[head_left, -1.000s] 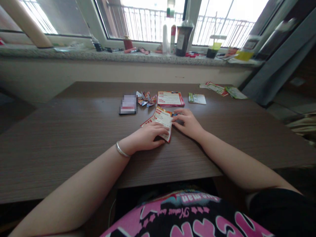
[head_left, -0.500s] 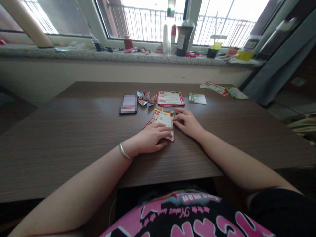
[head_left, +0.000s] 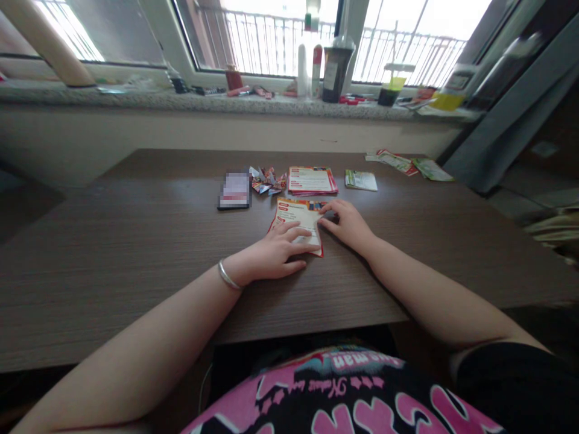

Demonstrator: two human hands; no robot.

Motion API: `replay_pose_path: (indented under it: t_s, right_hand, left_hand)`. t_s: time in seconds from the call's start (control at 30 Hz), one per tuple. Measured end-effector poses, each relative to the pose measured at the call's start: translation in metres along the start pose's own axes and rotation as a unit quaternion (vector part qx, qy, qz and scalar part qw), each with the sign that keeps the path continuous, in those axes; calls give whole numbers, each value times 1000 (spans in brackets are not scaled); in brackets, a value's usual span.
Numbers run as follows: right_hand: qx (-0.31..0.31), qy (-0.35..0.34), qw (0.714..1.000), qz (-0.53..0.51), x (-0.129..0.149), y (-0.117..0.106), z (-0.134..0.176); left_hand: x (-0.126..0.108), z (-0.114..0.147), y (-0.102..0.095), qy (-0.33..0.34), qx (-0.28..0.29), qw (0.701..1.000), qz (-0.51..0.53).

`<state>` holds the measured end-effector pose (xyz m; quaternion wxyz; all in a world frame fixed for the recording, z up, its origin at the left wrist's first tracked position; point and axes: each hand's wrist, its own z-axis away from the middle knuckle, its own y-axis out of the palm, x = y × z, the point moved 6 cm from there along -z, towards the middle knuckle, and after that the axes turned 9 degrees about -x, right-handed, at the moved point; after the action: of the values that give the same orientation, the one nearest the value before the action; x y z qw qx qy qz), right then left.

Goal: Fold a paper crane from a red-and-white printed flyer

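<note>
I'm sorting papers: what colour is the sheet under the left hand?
The sheet is whitish with red and orange; head view.

matt wood-grain table, smooth paper-like sheet, shiny metal bangle, speckled stone-look windowsill

A speckled sill runs beneath bright windows at 12 o'clock, a railing beyond the glass. A red jar stands at 11, a white tube at 12, a dark cup at 1 and a yellow container at 2. A tan pole slants at 10; a grey curtain hangs between 2 and 3. Toward 10, a dark-edged slab, its face pixelated, lies on the table.
</note>
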<state>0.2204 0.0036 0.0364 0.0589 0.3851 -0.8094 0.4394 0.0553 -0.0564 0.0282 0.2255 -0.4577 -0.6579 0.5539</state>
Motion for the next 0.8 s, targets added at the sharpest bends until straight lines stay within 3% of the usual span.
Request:
replay_pose_path:
  t_s: [0.23,0.47,0.8]
  right_hand:
    - [-29,-18,999,-16,5,-4,-1]
    - [-12,-9,997,-78,3,6,-2]
    - [-26,80,988,-127,-9,12,-1]
  left_hand:
    - [2,0,2,-42,36,998,-23]
    - [-1,-1,0,-37,44,998,-27]
    - [0,-1,4,-24,51,998,-28]
